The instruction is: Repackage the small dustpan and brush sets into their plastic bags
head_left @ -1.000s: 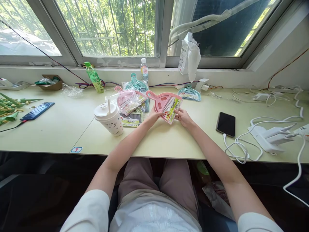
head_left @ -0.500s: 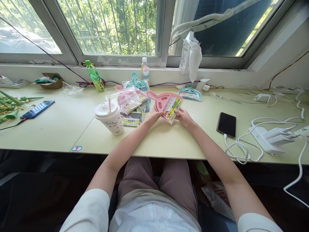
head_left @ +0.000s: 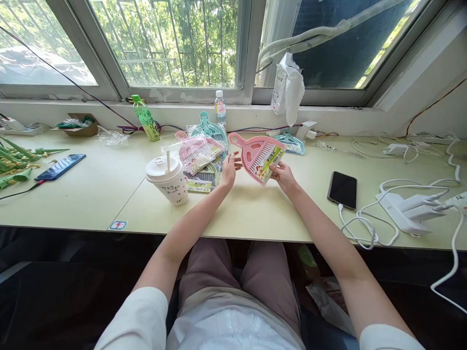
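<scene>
The right hand (head_left: 283,174) grips the lower right edge of a pink dustpan (head_left: 260,154), fingers closed on the corner by its green and yellow label, and holds it tilted above the bench (head_left: 251,214) with the handle pointing up and to the left. A white brush sits inside the pan under the label. The left hand (head_left: 229,167) is open, fingers spread and thumb up, just beside the pan's left edge and apart from it. Just left of that hand lies a pile of wrapped dustpan sets (head_left: 200,155), pink on top with teal and green ones under and behind it. A white lidded cup (head_left: 168,180) with a straw stands in front of the pile. A teal dustpan (head_left: 290,142) lies flat behind the held one, near the window sill. A black phone (head_left: 342,190) rests face down to the right, plugged into a white cable (head_left: 359,226) that loops toward a white power strip (head_left: 408,209). A clear water bottle (head_left: 219,108) and a green bottle (head_left: 146,119) stand by the sill.
</scene>
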Action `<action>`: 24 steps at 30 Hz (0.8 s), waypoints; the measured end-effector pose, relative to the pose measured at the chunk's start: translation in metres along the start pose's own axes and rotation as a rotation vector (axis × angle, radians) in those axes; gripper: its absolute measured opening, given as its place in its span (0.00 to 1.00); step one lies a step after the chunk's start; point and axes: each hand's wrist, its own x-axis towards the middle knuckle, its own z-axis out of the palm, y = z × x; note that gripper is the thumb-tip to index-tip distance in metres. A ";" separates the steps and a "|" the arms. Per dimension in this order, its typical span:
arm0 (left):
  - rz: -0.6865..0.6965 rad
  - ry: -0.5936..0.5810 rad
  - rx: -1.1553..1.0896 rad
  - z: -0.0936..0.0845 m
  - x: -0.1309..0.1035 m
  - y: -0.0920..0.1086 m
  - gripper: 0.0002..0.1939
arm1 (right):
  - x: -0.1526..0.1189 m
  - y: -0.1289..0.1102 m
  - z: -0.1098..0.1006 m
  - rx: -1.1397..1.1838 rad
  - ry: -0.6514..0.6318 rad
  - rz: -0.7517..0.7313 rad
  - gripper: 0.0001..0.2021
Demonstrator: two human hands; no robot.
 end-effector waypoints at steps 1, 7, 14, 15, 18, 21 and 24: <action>0.080 0.074 0.122 -0.004 0.000 0.004 0.16 | 0.000 0.000 0.000 0.006 0.018 0.005 0.20; 0.415 0.343 0.805 -0.027 0.000 0.029 0.23 | -0.001 0.000 0.000 0.005 0.045 0.022 0.15; 0.370 0.292 0.895 -0.049 0.020 0.025 0.26 | -0.004 0.000 0.004 0.027 0.014 0.053 0.13; 0.359 0.290 0.892 -0.050 0.021 0.023 0.26 | -0.005 -0.001 0.005 0.024 0.017 0.053 0.13; 0.381 0.307 0.857 -0.052 0.022 0.022 0.26 | -0.005 -0.003 0.006 0.014 0.033 0.046 0.13; 0.377 0.379 0.844 -0.056 0.023 0.021 0.29 | -0.005 -0.004 0.006 0.013 0.049 0.043 0.12; 0.324 0.396 0.850 -0.061 0.025 0.020 0.35 | -0.005 -0.003 0.006 0.010 0.051 0.047 0.12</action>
